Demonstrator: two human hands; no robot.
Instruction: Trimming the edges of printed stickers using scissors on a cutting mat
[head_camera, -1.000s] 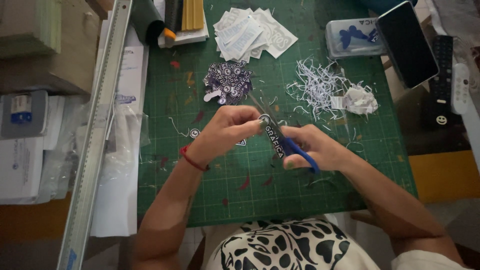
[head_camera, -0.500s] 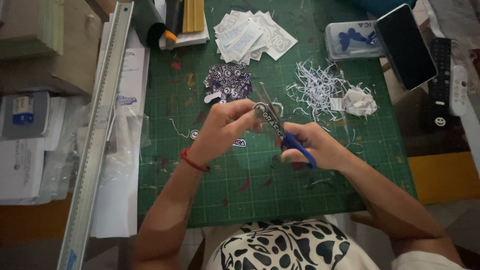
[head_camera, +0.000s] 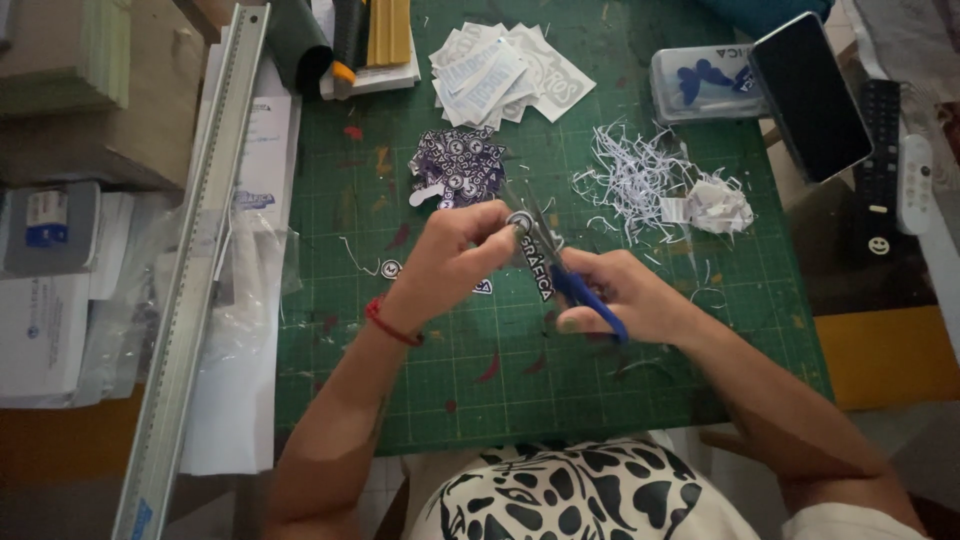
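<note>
- The right hand (head_camera: 630, 297) is wrapped around the blue handles of a pair of scissors (head_camera: 560, 265), fingers through the loops and clenched on them, blades pointing up and left
- The left hand (head_camera: 455, 255), with a red cord bracelet (head_camera: 390, 325) on its wrist, pinches a printed sticker strip (head_camera: 530, 255) between thumb and fingertips; the strip lies right at the scissor blades, above the green cutting mat (head_camera: 600, 390), between the two hands
- Small round sticker cut-outs (head_camera: 392, 268) lie on the mat just left of the left hand
- A long metal ruler (head_camera: 190, 270) runs along the mat's left edge, over clear plastic and white papers
- Beyond the hands, a heap of dark purple round stickers (head_camera: 458, 165) sits on the mat; to its right lie white paper trimmings (head_camera: 635, 175) and a crumpled white scrap (head_camera: 720, 205)
- Further off, a fan of white printed sticker sheets (head_camera: 505, 70), a clear plastic box (head_camera: 700, 85) with blue shapes inside, and a dark smartphone (head_camera: 810, 95) leaning at the mat's right edge, remote controls (head_camera: 885, 165) beside it
</note>
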